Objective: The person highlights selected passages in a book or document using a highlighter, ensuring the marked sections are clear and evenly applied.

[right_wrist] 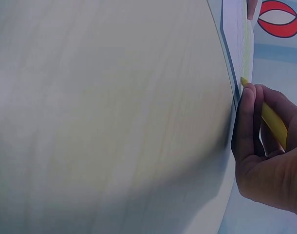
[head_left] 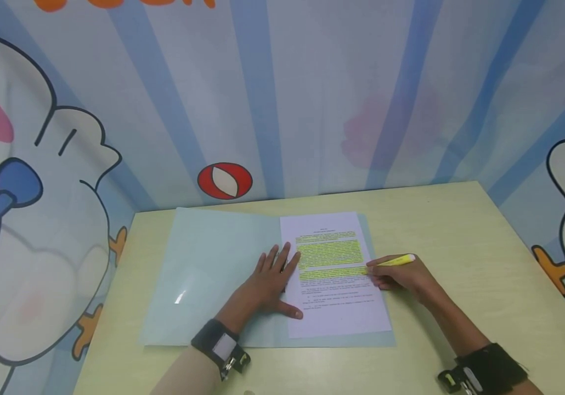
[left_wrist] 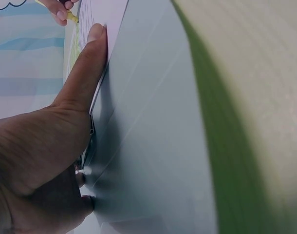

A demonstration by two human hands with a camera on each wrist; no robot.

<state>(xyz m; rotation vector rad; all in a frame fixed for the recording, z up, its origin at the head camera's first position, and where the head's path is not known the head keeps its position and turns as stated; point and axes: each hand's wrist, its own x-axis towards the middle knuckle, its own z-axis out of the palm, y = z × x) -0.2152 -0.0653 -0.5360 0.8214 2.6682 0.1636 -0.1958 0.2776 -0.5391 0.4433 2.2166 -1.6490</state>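
A printed sheet of paper (head_left: 337,321) lies on the right side of an opened pale blue folder (head_left: 203,269). Yellow highlighting covers much of the upper text, and the lower lines are plain. My right hand (head_left: 401,275) pinches a yellow highlighter (head_left: 397,261), its tip at the right end of a highlighted line. In the right wrist view the highlighter (right_wrist: 274,124) runs between thumb and fingers. My left hand (head_left: 267,282) rests spread at the sheet's left edge, fingertips and thumb on the paper. The left wrist view shows the thumb (left_wrist: 85,70) stretched along the folder.
The folder lies on a light wooden table (head_left: 450,236). Behind the table hangs a blue striped backdrop (head_left: 312,109) with cartoon figures and a red and white ball (head_left: 225,181). Both wrists wear black straps (head_left: 492,368) with small cameras.
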